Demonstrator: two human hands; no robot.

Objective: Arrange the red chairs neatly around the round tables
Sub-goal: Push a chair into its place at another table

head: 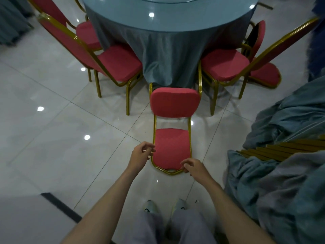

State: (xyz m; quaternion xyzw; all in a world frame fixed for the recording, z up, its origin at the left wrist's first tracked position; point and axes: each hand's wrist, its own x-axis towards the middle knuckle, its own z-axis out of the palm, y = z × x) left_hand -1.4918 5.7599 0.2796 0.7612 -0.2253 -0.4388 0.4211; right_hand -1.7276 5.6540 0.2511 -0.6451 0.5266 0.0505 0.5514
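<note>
**Chair in the gap at table edge, hands at its back**

Red chair (171, 147) stands on the near side of the round table (168, 18), seat facing the table, front legs just at the tablecloth (168, 55) hem. It sits btwn the two neighbour chairs, one at the table's left (119, 62), one at its right (224, 63), roughly centred, so the slot looks filled.

L hand (140, 154) is at the backrest's left rail and R hand (194, 168) at its top right corner. Both have fingers loosely half-curled, not wrapped round the gold frame. Contact is at most a fingertip touch; can't tell for sure. The two-sided placement suits squaring the chair to the table w/ small nudges.

Probably one final straighten is left for this chair. Cloth heap (284, 173) lies off the table's right.
</note>
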